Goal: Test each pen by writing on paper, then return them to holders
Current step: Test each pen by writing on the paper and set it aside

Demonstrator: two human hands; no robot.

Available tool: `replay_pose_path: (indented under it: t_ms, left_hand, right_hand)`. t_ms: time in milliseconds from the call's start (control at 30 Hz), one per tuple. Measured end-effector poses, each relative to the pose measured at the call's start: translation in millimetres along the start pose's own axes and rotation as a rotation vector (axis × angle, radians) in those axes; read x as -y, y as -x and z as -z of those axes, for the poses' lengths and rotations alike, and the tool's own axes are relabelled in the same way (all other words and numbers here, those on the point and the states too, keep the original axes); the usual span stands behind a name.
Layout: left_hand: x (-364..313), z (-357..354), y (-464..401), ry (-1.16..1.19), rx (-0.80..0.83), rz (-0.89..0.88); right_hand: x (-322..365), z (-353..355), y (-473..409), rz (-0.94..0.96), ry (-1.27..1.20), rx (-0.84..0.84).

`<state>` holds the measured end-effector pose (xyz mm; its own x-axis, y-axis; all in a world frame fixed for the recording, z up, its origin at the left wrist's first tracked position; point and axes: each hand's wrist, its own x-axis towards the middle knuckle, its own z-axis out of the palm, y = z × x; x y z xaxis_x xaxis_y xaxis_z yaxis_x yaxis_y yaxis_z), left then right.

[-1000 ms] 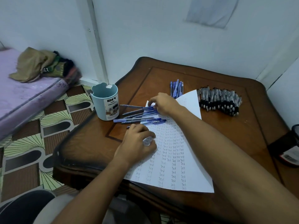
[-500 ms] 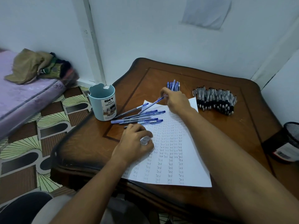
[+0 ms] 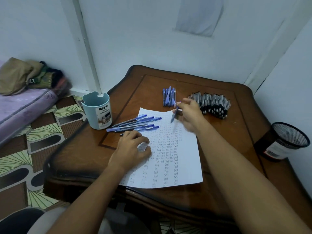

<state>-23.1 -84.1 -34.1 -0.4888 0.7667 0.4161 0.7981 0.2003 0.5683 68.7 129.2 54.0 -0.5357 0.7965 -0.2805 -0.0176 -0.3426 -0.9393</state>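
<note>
A white sheet of paper (image 3: 182, 159) covered in rows of the word "Test" lies on the wooden table (image 3: 219, 166). My right hand (image 3: 190, 114) holds a blue pen (image 3: 174, 114) above the sheet's top right corner, tip pointing down at the paper. My left hand (image 3: 131, 147) rests on the sheet's left edge with curled fingers around something pale and small. Several blue pens (image 3: 135, 124) lie loose at the sheet's upper left. A pale blue holder (image 3: 97, 112) stands left of them. A black mesh holder (image 3: 285, 141) stands at the right.
A second bunch of blue pens (image 3: 168, 97) lies beyond the paper, with a heap of black pens (image 3: 212, 103) to its right. White walls close in behind and to the right. A purple mattress (image 3: 20, 105) with clothes lies on the patterned floor at left.
My right hand lifted a blue pen from the loose group at the left, carried it up toward the far bunch, and now holds it tip down over the sheet. My left hand stayed put.
</note>
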Motion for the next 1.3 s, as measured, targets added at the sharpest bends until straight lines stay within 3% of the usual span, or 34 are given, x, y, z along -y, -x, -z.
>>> replay_pose_path:
  t_ms: [167,467,600,800,1000,1133,1300]
  left_hand:
    - [3,-2,0,-0.034,0.005,-0.007]
    - [-3,0,5,-0.188,0.086,-0.060]
    - [-5,0,5,-0.208,0.060,-0.076]
    - [-6,0,4,-0.214,0.060,-0.071]
    - [-6,0,5,-0.206,0.065,-0.051]
    - [-8,-1,5,-0.201,0.047,-0.049]
    - [-7,-1,5,-0.216,0.042,-0.058]
  right_hand:
    - [-23,12,30,-0.107,-0.113,-0.054]
    - [-41,37,63,-0.050,-0.094,-0.153]
    - [-44,39,71,-0.045,-0.292,-0.055]
    - [-57,52,81,0.038,-0.004,-0.048]
    - [-60,62,85,0.144,0.013,0.031]
    - [-66,66,87,0.204,0.193,0.045]
    - [-72,70,93,0.231,0.251,0.075]
